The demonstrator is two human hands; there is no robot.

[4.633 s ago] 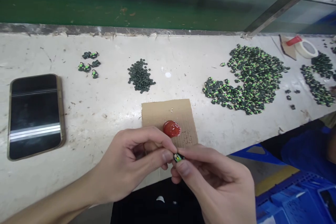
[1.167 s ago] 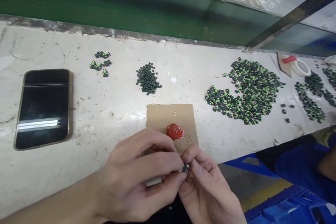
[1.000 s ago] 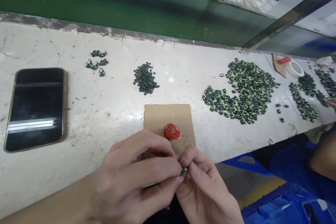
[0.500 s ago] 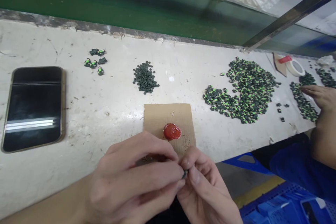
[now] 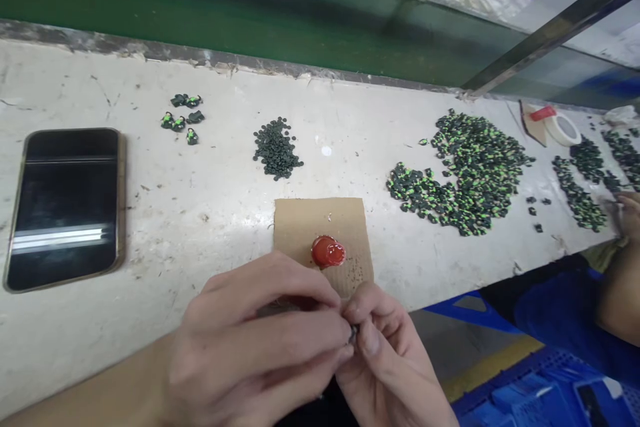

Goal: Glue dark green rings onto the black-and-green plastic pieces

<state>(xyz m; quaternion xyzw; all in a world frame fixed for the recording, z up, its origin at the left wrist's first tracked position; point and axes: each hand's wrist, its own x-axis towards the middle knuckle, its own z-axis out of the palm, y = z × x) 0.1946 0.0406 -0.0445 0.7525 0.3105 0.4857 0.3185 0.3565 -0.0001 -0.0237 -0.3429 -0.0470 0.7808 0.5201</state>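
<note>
My left hand (image 5: 265, 340) and my right hand (image 5: 395, 353) meet at the near table edge, fingertips pressed together. Between them shows a sliver of a small dark piece (image 5: 354, 332), pinched by both hands and mostly hidden by the fingers. Just beyond lies a square of brown cardboard (image 5: 320, 217) with a small red glossy container (image 5: 327, 251) on it. A pile of small dark green discs (image 5: 277, 150) sits farther back. To the right spreads a large heap of small dark and bright-green figure-like pieces (image 5: 475, 167).
A phone (image 5: 65, 207) lies at the left, with several small dark and green figures (image 5: 179, 120) behind it. At the right are a tape roll (image 5: 563, 129), more piles of pieces (image 5: 580, 193) and a co-worker's hand (image 5: 629, 213). Blue crates (image 5: 545, 393) stand below the table.
My hands stay almost in place on the small dark piece. The co-worker's hand has drawn back from the right-hand piles toward the table edge.
</note>
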